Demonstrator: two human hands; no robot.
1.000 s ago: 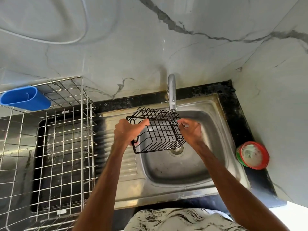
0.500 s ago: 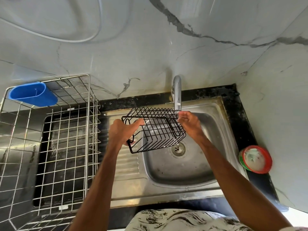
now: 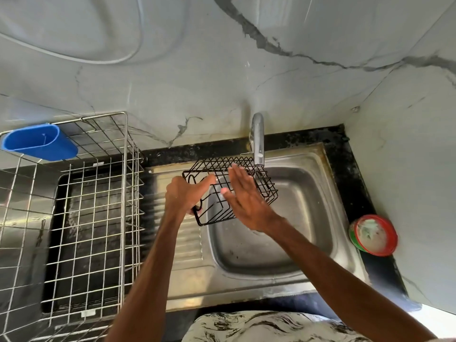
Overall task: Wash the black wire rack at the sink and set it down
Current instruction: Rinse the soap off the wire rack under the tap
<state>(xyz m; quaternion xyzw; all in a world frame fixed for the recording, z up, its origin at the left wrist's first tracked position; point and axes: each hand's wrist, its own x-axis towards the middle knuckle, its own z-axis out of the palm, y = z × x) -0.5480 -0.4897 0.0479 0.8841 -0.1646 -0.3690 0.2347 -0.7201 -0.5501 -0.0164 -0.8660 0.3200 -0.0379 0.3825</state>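
Two hands point(image 3: 185, 195) partly hide rack point(image 3: 266, 185).

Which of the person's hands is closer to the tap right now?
Right. The right hand, fingers straight, reaches over the black wire rack with its fingertips just short of the tap. The left hand grips the rack's left end, farther from the tap.

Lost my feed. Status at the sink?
Left hand grips black wire rack over sink, under tap. Right hand open above rack. Nothing blocking.
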